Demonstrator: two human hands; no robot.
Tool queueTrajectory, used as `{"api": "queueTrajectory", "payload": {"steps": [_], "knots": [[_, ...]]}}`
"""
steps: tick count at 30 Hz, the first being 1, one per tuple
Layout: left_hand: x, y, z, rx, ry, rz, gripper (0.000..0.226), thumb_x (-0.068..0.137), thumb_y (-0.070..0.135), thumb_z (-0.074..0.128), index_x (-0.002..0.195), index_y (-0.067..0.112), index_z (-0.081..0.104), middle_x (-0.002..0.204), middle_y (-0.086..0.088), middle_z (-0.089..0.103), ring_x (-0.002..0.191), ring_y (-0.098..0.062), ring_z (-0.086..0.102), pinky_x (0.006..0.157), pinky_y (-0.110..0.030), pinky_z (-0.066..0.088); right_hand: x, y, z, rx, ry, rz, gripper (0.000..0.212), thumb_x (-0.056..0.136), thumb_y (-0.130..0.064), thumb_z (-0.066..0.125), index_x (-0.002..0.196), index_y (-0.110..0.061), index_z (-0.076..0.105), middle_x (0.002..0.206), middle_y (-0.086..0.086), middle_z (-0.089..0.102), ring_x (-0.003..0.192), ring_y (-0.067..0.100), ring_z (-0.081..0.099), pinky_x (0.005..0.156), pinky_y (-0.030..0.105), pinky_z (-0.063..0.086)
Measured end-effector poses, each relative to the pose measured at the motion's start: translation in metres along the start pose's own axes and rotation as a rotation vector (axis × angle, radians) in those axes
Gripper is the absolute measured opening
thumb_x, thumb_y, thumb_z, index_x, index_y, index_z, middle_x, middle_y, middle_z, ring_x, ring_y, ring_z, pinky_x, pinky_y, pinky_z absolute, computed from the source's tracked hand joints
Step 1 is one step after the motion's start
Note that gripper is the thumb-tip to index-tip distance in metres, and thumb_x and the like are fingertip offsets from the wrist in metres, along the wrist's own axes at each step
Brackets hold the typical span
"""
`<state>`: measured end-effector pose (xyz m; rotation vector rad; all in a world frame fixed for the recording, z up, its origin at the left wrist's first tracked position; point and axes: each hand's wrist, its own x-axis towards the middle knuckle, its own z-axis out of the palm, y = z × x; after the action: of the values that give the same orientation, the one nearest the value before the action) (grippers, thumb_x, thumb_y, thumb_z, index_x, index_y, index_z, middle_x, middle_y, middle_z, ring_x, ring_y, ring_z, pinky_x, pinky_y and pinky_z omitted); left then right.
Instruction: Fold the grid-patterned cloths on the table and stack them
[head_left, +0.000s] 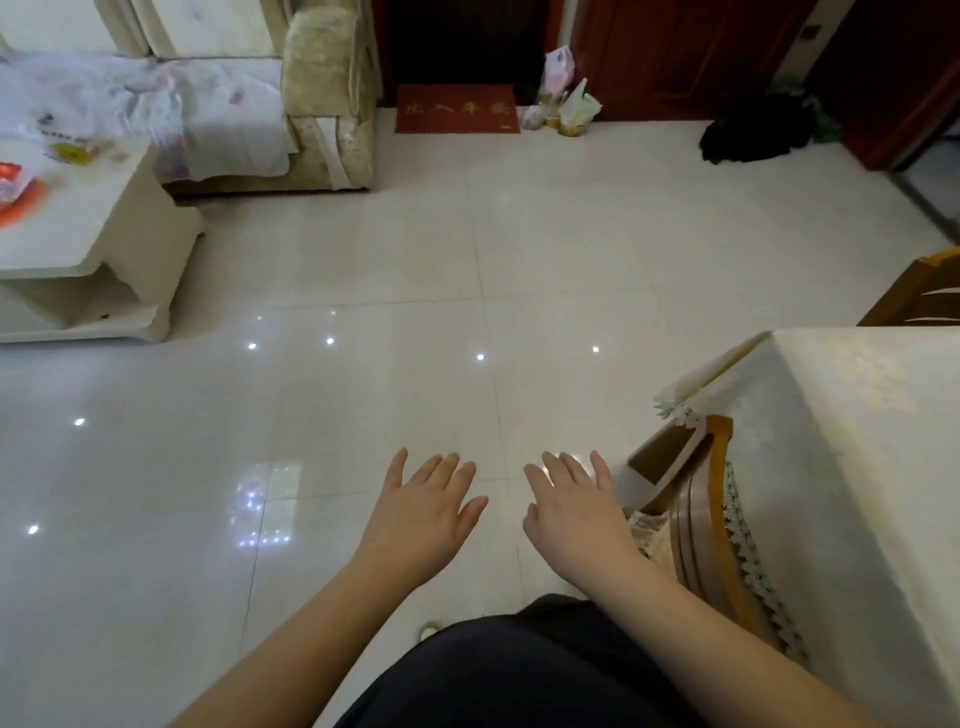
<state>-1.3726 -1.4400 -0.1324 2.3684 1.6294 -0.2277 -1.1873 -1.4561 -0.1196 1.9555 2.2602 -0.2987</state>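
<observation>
My left hand (423, 512) and my right hand (574, 512) are held out side by side over the glossy tiled floor, palms down, fingers spread, holding nothing. A table (852, 447) covered with a cream, lace-edged tablecloth stands at the right, just beyond my right hand. No grid-patterned cloth shows in view.
A wooden chair (696, 525) is tucked against the table beside my right hand. A white coffee table (78, 234) and a sofa (317, 104) stand at the left. A red doormat (457, 109), bags (563, 98) and a dark heap (753, 130) lie by the far doors.
</observation>
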Motion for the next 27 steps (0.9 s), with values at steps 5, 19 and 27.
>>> {"api": "queueTrajectory", "payload": {"steps": [5, 19, 27], "knots": [[0.061, -0.012, -0.012, 0.018, -0.037, 0.082, 0.097, 0.084, 0.06, -0.027, 0.147, 0.025, 0.038, 0.152, 0.001, 0.042, 0.141, -0.016, 0.038, 0.118, -0.052, 0.013, 0.045, 0.016, 0.004, -0.032, 0.017, 0.049, 0.049, 0.097, -0.029, 0.043, 0.145, -0.018, 0.041, 0.153, 0.008, 0.037, 0.145, 0.026, 0.027, 0.118, 0.05, 0.0], [0.273, -0.002, -0.07, 0.098, 0.03, 0.16, 0.067, 0.099, 0.054, 0.007, 0.121, 0.025, 0.063, 0.121, 0.003, 0.067, 0.116, -0.019, 0.061, 0.104, -0.05, 0.04, 0.213, 0.127, -0.018, 0.013, 0.217, 0.149, 0.047, 0.059, -0.03, 0.084, 0.103, -0.017, 0.073, 0.109, 0.007, 0.071, 0.105, 0.028, 0.067, 0.097, 0.055, 0.045], [0.378, 0.019, -0.102, 0.085, 0.2, 0.266, 0.047, 0.095, 0.048, 0.033, 0.108, 0.022, 0.07, 0.115, -0.002, 0.068, 0.109, -0.023, 0.063, 0.09, -0.043, 0.05, 0.276, 0.186, -0.043, 0.014, 0.286, 0.21, 0.045, 0.064, -0.028, 0.08, 0.107, -0.016, 0.072, 0.114, 0.008, 0.07, 0.115, 0.029, 0.062, 0.1, 0.052, 0.043]]}}
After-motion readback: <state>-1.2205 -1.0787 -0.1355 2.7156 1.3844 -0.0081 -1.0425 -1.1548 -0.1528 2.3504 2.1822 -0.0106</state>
